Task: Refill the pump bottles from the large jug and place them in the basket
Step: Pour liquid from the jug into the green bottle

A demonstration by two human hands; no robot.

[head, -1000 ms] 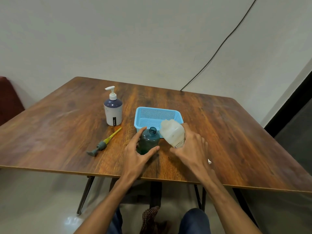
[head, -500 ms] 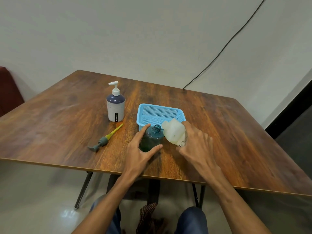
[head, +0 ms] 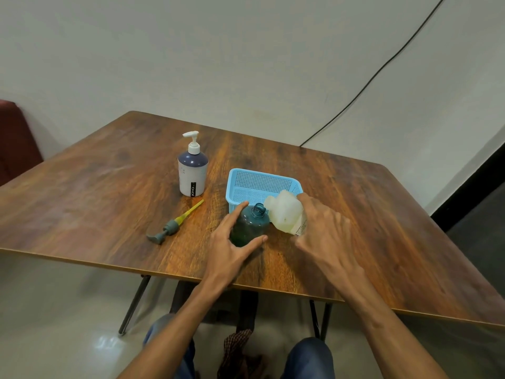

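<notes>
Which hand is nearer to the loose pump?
Left. The left hand, on the teal bottle, is right of the pump; the right hand, holding the jug, is farther.

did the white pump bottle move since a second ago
No. The white pump bottle stands in the same spot, left of the blue basket and behind the loose pump; only the camera view shifted.
</notes>
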